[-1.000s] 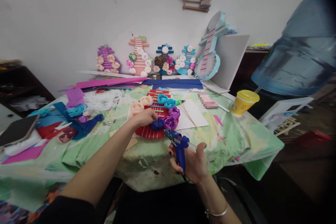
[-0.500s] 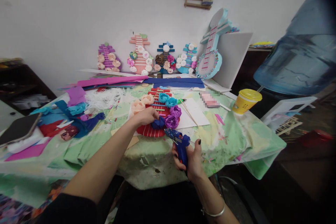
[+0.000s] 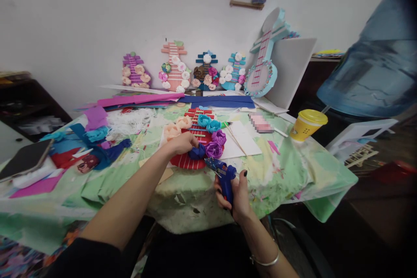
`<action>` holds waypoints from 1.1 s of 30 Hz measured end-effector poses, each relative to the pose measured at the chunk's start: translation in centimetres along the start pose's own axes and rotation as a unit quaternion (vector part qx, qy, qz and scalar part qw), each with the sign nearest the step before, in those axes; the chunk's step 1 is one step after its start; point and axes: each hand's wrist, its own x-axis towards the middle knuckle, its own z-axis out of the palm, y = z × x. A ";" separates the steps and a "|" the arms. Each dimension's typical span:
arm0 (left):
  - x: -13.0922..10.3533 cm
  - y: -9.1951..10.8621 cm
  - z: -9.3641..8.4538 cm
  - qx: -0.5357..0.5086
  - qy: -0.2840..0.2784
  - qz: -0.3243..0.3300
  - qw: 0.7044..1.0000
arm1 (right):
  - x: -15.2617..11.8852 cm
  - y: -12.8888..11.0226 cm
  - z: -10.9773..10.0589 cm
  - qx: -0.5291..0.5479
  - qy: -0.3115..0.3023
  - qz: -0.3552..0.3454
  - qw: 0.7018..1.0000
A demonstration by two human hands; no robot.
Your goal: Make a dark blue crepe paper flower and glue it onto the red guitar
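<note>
A red guitar-shaped craft piece (image 3: 186, 161) with white strings lies on the table in front of me. Peach paper flowers (image 3: 172, 131), turquoise paper flowers (image 3: 209, 123) and purple paper flowers (image 3: 215, 144) sit along its sides. My left hand (image 3: 184, 142) is closed at a dark blue paper flower (image 3: 197, 152), its fingertips on the flower's left side against the red piece. In my right hand (image 3: 237, 197) is a blue glue gun (image 3: 224, 178), gripped by the handle. The gun's nozzle points up and left, close to the blue and purple flowers.
Several finished guitar-shaped crafts (image 3: 173, 67) lean on the wall. A yellow lidded cup (image 3: 308, 125) stands at the right near a large water bottle (image 3: 374, 65). Coloured paper scraps (image 3: 94, 139), white string (image 3: 132, 122) and a dark flat device (image 3: 26, 160) lie at the left.
Hardly anything differs. The whole view has shifted slightly; my left hand stays at the blue flower and my right hand keeps the glue gun in the same place.
</note>
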 end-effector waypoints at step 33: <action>0.1 -0.3 0.1 0.013 -0.015 0.011 1.000 | 0.1 0.3 -0.2 0.007 0.000 0.011 1.000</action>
